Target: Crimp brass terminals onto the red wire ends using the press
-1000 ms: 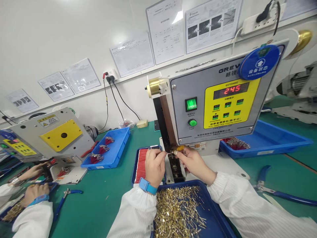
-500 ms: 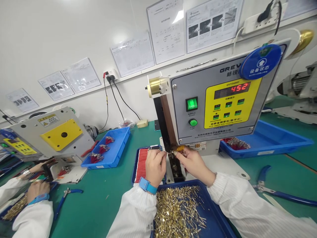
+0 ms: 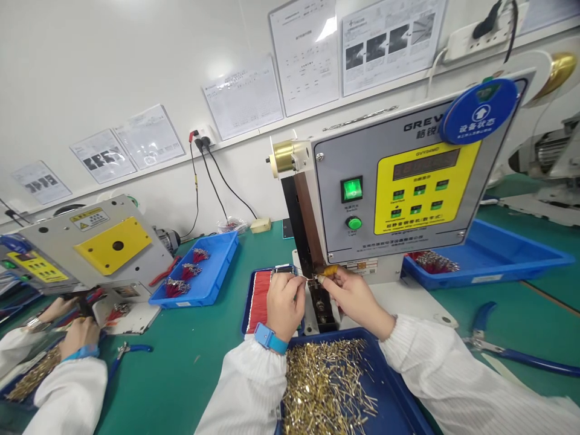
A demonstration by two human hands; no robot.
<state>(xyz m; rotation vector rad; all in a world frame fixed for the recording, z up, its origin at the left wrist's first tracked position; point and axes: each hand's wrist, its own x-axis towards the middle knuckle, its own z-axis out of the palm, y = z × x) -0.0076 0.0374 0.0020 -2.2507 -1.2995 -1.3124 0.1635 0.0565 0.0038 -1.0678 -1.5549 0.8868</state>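
Note:
My left hand [image 3: 283,305] is pinched shut on a thin red wire at the mouth of the grey crimping machine [image 3: 399,181]. My right hand [image 3: 351,296] is pinched on a small brass terminal at the same spot, its fingertip capped in yellow. Both hands meet at the machine's black die block [image 3: 322,305]. A blue tray of brass terminals [image 3: 328,386] lies in front of me between my white sleeves. A tray of red wires [image 3: 258,296] sits just left of my left hand.
A blue tray with red wire bundles [image 3: 199,269] lies left. Another blue tray [image 3: 489,254] holds finished wires on the right. Blue-handled pliers [image 3: 498,347] rest far right. A co-worker's hands [image 3: 77,332] work at a second machine [image 3: 90,248] on the left, with pliers [image 3: 129,350] nearby.
My hands stay pinched at the die. The machine's red display went from 245 to 452, then blank. The co-worker's hands shifted slightly.

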